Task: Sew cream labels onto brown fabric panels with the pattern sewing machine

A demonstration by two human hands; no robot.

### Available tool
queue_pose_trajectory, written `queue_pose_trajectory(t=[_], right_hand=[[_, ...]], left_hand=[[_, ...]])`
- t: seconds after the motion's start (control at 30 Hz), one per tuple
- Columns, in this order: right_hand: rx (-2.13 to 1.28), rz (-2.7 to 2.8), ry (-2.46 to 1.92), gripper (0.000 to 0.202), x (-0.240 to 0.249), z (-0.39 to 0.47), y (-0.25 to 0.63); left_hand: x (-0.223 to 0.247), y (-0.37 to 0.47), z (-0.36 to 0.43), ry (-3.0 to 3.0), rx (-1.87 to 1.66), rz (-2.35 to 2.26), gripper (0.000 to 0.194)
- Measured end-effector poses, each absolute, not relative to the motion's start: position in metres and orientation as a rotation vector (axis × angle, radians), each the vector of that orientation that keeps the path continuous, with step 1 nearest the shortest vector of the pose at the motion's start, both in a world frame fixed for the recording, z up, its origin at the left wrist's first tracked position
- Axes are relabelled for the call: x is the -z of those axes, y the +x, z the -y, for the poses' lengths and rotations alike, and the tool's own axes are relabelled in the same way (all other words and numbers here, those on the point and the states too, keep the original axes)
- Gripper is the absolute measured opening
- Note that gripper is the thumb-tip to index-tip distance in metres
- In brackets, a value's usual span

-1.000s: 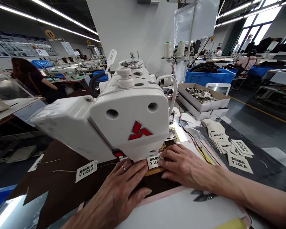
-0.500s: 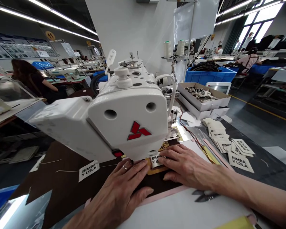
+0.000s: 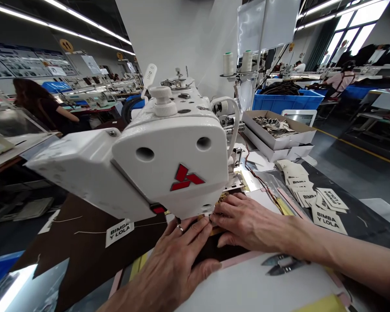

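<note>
My left hand, with a ring on one finger, lies flat beneath the head of a white sewing machine. Its fingertips reach the yellow frame on the dark brown fabric. From the right, my right hand rests there too, fingers stretched and pressing down, its tips close to the left fingertips. Both hands mostly cover the label between them. Farther left on the fabric is a white label reading "BIMBA Y LOLA", with thread running from it. The machine head hides the needle.
Thread snips lie on a white sheet near my right forearm. Loose labels are piled at right, below an open carton of more labels. Behind are a blue crate, two thread cones and other people at work.
My left hand has slid right, nearer my right hand, and the fabric's near edge has shifted. My right hand has moved slightly left, covering the label that showed before.
</note>
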State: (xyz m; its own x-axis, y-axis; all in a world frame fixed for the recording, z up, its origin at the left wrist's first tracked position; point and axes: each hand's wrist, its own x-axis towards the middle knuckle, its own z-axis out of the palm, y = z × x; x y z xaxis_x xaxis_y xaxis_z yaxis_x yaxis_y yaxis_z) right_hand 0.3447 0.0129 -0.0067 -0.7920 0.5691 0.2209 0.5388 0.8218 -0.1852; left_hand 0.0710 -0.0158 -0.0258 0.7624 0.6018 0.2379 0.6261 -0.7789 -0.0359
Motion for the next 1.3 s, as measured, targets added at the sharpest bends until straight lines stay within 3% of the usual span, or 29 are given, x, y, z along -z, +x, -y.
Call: queue_pose_trajectory(t=[0.4, 0.73, 1.03, 1.3], right_hand=[[-0.069, 2.772, -0.772, 0.049, 0.010, -0.017, 0.347], [-0.093, 2.794, -0.754, 0.050, 0.007, -0.017, 0.348], [-0.138, 2.790, -0.749, 0.053, 0.007, -0.017, 0.349], [-0.129, 2.783, -0.772, 0.055, 0.010, -0.016, 0.349]], left_hand=[[0.020, 0.043, 0.004, -2.912, 0.327, 0.940, 0.049], [0.017, 0.038, -0.001, -2.944, 0.270, 0.824, 0.056], [0.021, 0.036, 0.005, -2.967, 0.392, 0.921, 0.037], [0.021, 0.035, 0.004, -2.966, 0.402, 0.887, 0.035]])
